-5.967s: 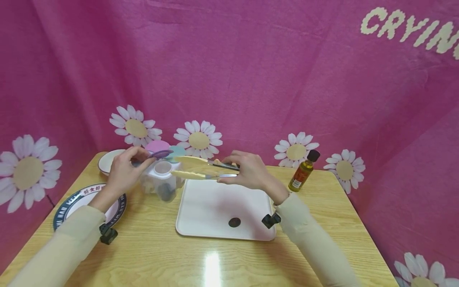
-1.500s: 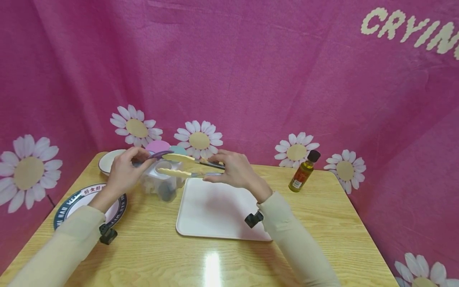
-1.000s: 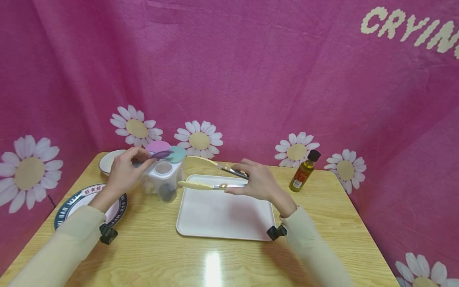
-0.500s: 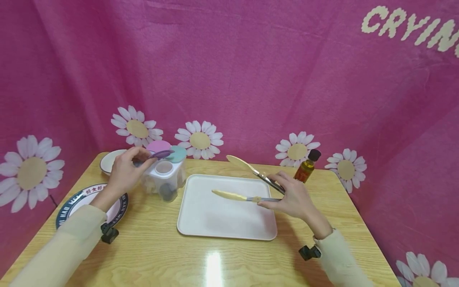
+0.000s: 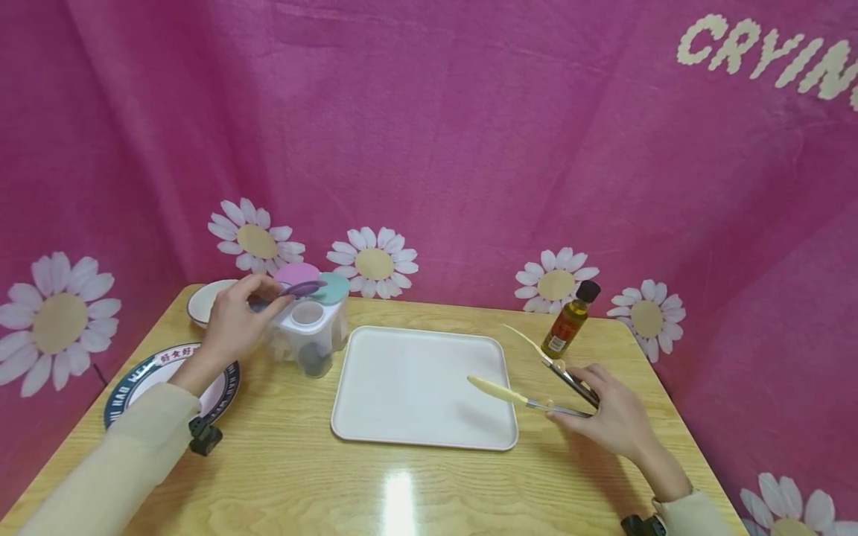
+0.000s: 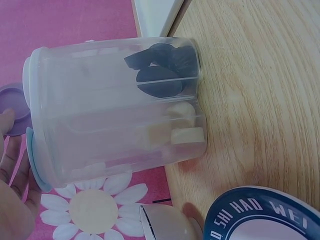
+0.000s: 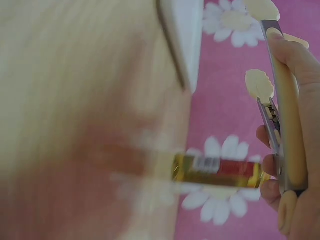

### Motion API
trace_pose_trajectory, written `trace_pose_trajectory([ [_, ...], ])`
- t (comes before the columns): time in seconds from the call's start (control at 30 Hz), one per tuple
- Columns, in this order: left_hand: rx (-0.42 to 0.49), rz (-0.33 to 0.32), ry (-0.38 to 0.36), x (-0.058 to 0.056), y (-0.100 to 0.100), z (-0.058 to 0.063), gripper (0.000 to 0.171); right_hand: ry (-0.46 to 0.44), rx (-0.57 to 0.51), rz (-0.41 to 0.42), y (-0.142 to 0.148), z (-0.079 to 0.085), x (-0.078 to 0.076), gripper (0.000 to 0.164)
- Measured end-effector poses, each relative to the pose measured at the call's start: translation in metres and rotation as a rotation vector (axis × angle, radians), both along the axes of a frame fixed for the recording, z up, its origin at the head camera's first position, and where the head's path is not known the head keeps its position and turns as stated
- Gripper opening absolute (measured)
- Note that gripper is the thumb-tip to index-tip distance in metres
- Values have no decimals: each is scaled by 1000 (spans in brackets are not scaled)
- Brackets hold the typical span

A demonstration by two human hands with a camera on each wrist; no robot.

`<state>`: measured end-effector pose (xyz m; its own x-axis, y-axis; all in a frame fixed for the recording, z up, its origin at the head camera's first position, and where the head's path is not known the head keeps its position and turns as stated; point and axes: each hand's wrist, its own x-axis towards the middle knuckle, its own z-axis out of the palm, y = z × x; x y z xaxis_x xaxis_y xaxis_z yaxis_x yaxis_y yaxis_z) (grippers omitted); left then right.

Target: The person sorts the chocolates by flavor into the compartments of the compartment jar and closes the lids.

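Observation:
My left hand [image 5: 234, 316] pinches the raised purple lid [image 5: 303, 289] of a clear compartment container [image 5: 330, 327], one opening uncovered below it. The left wrist view shows dark round slices [image 6: 160, 81] in one compartment of the container and pale chunks [image 6: 187, 135] in another. Beyond the right side of the white tray [image 5: 415, 387], my right hand [image 5: 617, 413] holds food tongs [image 5: 499, 391] with cream-yellow tips. Their arms are spread, with nothing between the tips. One tip overlaps the tray's right edge in the head view.
A bottle of yellow oil [image 5: 565, 327] with a black cap stands behind the tongs. At the left are a dark-rimmed plate [image 5: 121, 402], partly under the left forearm, and a white bowl [image 5: 204, 301]. Pink and teal lids [image 5: 331, 288] cover other compartments.
A dark round slice on the tray six seconds ago is gone from it. Lately the tongs moved from over the container rightward past the tray. My left hand stays on the purple lid.

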<state>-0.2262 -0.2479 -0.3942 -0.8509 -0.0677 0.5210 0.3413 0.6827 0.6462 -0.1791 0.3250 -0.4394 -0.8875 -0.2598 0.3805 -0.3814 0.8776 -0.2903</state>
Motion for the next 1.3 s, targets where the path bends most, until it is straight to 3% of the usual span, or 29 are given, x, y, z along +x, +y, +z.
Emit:
trace_pose_trajectory([
  [0.4, -6, 11, -9, 3, 0, 0, 18, 0, 33, -103, 55, -31, 18, 68],
  [0.73, -2, 7, -20, 4, 0, -1, 18, -3, 40, -118, 76, -48, 16, 68],
  [1.3, -7, 10, -33, 6, 1, 0, 20, -136, 151, -164, 81, -49, 14, 78],
])
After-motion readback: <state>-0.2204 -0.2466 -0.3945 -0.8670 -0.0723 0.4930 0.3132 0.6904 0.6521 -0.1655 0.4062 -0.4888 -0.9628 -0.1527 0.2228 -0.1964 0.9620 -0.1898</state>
